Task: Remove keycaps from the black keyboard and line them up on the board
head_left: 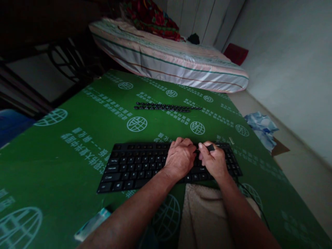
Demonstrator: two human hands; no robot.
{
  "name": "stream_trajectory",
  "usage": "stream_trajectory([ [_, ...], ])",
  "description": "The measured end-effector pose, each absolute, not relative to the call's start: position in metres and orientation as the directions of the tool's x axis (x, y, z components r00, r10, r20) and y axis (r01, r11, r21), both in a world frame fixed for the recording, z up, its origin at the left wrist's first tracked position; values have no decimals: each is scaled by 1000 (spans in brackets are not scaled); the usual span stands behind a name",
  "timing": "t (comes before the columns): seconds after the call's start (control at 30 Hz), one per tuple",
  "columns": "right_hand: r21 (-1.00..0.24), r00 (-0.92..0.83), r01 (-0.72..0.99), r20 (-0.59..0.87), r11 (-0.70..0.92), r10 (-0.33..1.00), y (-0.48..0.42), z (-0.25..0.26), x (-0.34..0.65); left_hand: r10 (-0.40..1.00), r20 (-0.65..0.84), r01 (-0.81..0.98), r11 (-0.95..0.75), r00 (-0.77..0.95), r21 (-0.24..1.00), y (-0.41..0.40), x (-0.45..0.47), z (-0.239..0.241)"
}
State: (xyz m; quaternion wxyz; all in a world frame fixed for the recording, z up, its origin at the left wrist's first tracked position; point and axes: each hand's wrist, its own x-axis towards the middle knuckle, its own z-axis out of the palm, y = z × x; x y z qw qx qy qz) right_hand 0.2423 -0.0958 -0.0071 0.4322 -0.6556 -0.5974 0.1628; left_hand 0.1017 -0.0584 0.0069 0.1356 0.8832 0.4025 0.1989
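A black keyboard (135,165) lies across the green printed sheet (77,138) in front of me. My left hand (180,157) rests on the keyboard's middle with its fingers curled down onto the keys; what it grips, if anything, is hidden. My right hand (214,159) is just beside it, pinching a small black keycap (210,147) between thumb and fingers above the keys. Farther back on the sheet lie two rows of loose black keycaps (166,107).
A striped mattress (168,58) with red bedding lies beyond the sheet. Crumpled blue-white paper (261,126) sits on the floor at right. A beige cloth (204,214) covers my lap. A small light packet (90,224) lies at the sheet's near edge.
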Motion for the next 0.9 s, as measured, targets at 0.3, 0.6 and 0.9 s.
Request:
stream_trajectory([
  [0.3, -795, 251, 593, 334, 129, 909, -98, -12, 242, 749, 267, 668, -663, 607, 340, -59, 103, 3],
  [0.6, -772, 245, 617, 373, 153, 895, -100, -12, 242, 738, 262, 677, -675, 622, 294, -60, 103, 3],
  [0.9, -873, 327, 474, 296, 116, 898, -101, -9, 240, 739, 261, 643, -671, 621, 368, -59, 102, 4],
])
